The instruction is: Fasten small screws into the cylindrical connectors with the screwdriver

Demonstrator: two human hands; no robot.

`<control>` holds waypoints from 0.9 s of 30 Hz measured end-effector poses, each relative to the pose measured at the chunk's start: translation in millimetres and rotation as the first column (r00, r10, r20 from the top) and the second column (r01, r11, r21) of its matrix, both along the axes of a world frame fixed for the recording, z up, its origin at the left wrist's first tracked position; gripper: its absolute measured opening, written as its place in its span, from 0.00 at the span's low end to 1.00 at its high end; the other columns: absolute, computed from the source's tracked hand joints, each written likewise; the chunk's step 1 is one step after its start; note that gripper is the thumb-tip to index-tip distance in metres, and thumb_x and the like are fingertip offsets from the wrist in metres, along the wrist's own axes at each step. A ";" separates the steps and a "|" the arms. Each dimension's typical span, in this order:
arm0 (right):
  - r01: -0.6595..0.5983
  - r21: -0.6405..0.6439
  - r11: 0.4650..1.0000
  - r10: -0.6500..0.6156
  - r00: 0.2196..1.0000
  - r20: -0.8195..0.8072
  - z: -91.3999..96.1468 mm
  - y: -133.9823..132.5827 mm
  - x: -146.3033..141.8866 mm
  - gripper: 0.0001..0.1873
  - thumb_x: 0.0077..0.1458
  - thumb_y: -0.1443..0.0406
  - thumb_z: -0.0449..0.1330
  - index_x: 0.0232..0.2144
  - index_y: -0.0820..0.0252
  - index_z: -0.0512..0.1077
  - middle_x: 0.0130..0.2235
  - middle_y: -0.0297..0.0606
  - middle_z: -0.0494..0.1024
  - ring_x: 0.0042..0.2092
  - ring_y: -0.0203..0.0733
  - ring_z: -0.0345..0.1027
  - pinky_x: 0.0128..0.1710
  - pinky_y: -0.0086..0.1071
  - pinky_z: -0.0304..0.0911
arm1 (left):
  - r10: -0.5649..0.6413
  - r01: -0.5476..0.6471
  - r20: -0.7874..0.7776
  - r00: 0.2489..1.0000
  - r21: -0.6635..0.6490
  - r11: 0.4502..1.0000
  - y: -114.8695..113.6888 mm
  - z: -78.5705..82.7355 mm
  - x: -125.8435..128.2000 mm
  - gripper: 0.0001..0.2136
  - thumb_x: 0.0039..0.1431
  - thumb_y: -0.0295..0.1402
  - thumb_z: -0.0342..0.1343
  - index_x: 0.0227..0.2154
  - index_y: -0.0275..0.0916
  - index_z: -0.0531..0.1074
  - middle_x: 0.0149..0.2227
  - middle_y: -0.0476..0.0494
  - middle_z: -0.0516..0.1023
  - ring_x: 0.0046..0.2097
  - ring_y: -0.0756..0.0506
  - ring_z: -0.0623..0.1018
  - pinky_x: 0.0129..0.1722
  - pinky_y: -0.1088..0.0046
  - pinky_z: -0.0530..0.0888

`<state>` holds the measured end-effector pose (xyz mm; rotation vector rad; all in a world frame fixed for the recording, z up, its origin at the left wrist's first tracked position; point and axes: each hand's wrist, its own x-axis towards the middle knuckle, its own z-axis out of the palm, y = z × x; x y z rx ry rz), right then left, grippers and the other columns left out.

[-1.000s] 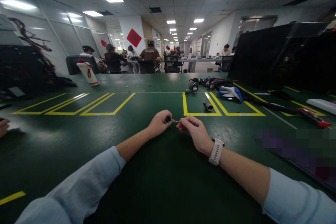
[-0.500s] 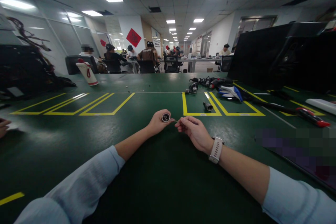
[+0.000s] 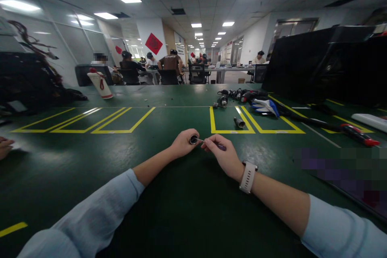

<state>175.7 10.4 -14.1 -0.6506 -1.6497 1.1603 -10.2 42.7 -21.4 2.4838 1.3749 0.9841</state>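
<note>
My left hand (image 3: 185,142) is closed around a round metal connector shell (image 3: 193,140), whose open end faces me. In my right hand (image 3: 222,153) is a small screwdriver with a dark purple handle (image 3: 221,147) and a thin metal shaft (image 3: 200,140). The shaft points left, and its end is at the mouth of the shell; how far in it reaches I cannot tell. A pale watch band circles my right wrist. Beyond my right hand, a dark metal connector piece (image 3: 239,122) lies inside a yellow taped outline.
On the green table (image 3: 169,193) lie several connectors with cables (image 3: 223,100), a blue and white glove (image 3: 265,107) and a red-handled tool (image 3: 359,135). A white cup (image 3: 101,84) stands at the back left. Another person's hand (image 3: 5,145) rests at the left edge.
The shell has turned and shifted slightly right and down in my left hand. My right hand has tilted, so the screwdriver's purple handle now shows and its shaft slopes up toward the shell.
</note>
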 end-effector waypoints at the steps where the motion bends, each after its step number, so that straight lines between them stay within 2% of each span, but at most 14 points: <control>1: 0.016 0.040 0.999 -0.018 0.999 0.040 0.7 -1.4 0.1 0.10 0.54 0.58 0.54 0.28 0.57 0.71 0.30 0.35 0.73 0.33 0.39 0.65 0.35 0.34 0.60 | -0.010 0.010 -0.008 1.000 0.003 1.000 0.2 -0.2 0.0 0.06 0.50 0.32 0.53 0.23 0.37 0.63 0.24 0.52 0.65 0.27 0.51 0.67 0.26 0.76 0.64; 5: 0.089 0.165 0.982 -0.113 0.983 0.143 3.6 -7.0 -0.5 0.09 0.54 0.60 0.54 0.28 0.57 0.71 0.29 0.34 0.72 0.31 0.39 0.64 0.31 0.33 0.57 | -0.024 0.024 -0.023 0.999 0.014 1.000 1.0 -0.5 -0.1 0.05 0.50 0.32 0.53 0.23 0.37 0.63 0.24 0.52 0.65 0.27 0.51 0.67 0.27 0.75 0.63; 8: 0.106 0.172 0.979 -0.134 0.978 0.161 5.1 -8.2 -0.9 0.10 0.54 0.59 0.54 0.27 0.56 0.71 0.28 0.34 0.71 0.30 0.39 0.63 0.30 0.33 0.56 | -0.029 0.029 -0.059 0.998 -0.002 1.000 0.1 0.8 0.3 0.05 0.50 0.32 0.53 0.24 0.37 0.63 0.24 0.51 0.65 0.28 0.50 0.67 0.27 0.75 0.64; 10: 0.112 0.125 0.986 -0.131 0.980 0.152 4.8 -6.5 -0.8 0.11 0.53 0.58 0.54 0.25 0.57 0.71 0.27 0.34 0.72 0.30 0.39 0.63 0.31 0.34 0.57 | -0.039 0.038 -0.078 0.996 -0.011 0.999 -1.0 1.9 0.7 0.06 0.51 0.33 0.52 0.24 0.37 0.64 0.25 0.51 0.66 0.28 0.50 0.67 0.27 0.75 0.64; 13: 0.095 -0.025 0.995 -0.093 0.991 0.095 1.3 -0.7 -0.7 0.13 0.52 0.57 0.56 0.23 0.58 0.71 0.26 0.35 0.72 0.31 0.39 0.65 0.33 0.34 0.59 | -0.060 0.059 -0.088 0.994 -0.011 0.998 -1.6 2.5 0.7 0.06 0.52 0.34 0.52 0.25 0.37 0.64 0.25 0.51 0.66 0.28 0.50 0.67 0.28 0.75 0.64; 16: 0.008 -0.201 0.980 -0.020 0.998 -0.058 -3.7 5.5 -1.3 0.12 0.51 0.57 0.56 0.24 0.60 0.71 0.27 0.36 0.74 0.31 0.38 0.66 0.33 0.34 0.61 | -0.063 0.063 -0.065 0.996 0.004 0.998 -0.1 1.0 -0.1 0.06 0.51 0.33 0.53 0.25 0.37 0.64 0.25 0.51 0.66 0.28 0.50 0.67 0.28 0.75 0.64; 18: -0.043 -0.272 0.961 0.003 0.989 -0.148 -5.6 7.9 -2.1 0.11 0.50 0.58 0.58 0.24 0.60 0.71 0.27 0.36 0.74 0.30 0.37 0.66 0.32 0.33 0.61 | -0.054 0.055 -0.045 0.997 0.005 0.998 1.5 -0.5 -0.6 0.05 0.51 0.32 0.53 0.25 0.37 0.64 0.25 0.51 0.66 0.28 0.51 0.67 0.28 0.75 0.64; 27: -0.036 -0.252 0.967 -0.006 0.986 -0.164 -4.6 7.8 -1.6 0.11 0.49 0.59 0.59 0.23 0.60 0.72 0.26 0.36 0.74 0.29 0.36 0.66 0.31 0.33 0.61 | -0.003 0.003 -0.005 1.000 0.016 1.000 2.8 -1.6 -2.1 0.07 0.50 0.33 0.55 0.24 0.37 0.64 0.24 0.52 0.65 0.28 0.50 0.67 0.28 0.75 0.65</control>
